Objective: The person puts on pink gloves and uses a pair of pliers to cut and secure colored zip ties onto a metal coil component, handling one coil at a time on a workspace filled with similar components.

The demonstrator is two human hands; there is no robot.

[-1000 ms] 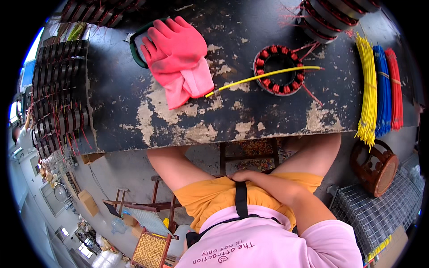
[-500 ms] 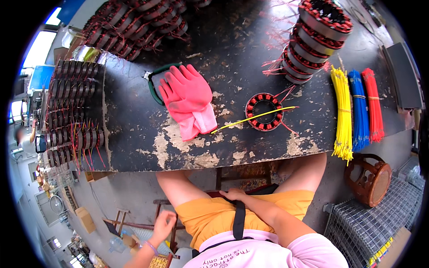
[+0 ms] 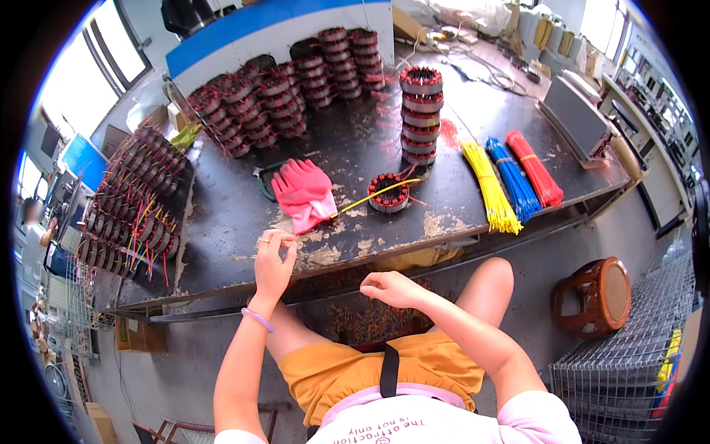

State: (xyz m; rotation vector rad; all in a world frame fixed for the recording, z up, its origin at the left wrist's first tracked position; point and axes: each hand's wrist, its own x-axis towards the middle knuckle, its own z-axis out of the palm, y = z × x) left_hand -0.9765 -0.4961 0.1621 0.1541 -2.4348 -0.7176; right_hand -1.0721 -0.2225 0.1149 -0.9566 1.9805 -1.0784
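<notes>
My left hand [image 3: 275, 259] is raised at the table's front edge, just below a pair of pink work gloves [image 3: 305, 196]. Its fingers are loosely bent and apart, with nothing seen in them. Further right, my right hand [image 3: 392, 288] hovers in front of the edge above my lap, fingers bent, no object visible in it. Beyond it a motor stator [image 3: 388, 208] with red copper windings lies on the dark worn table [image 3: 237, 222]. A yellow wire [image 3: 367, 198] rests across the stator, one end by the gloves. Neither hand touches these things.
Behind the stator rises a tall stack of stators [image 3: 421, 122]. Yellow [image 3: 488, 189], blue [image 3: 514, 181] and red [image 3: 534, 169] wire bundles lie to the right. Many stators are piled at the back [image 3: 274, 100] and left [image 3: 133, 214]. A brown stool [image 3: 592, 300] stands on the floor.
My view has tilted up, showing more of the table's back. My left hand has risen from beside my leg to the table edge; my right hand has lifted from my lap toward it.
</notes>
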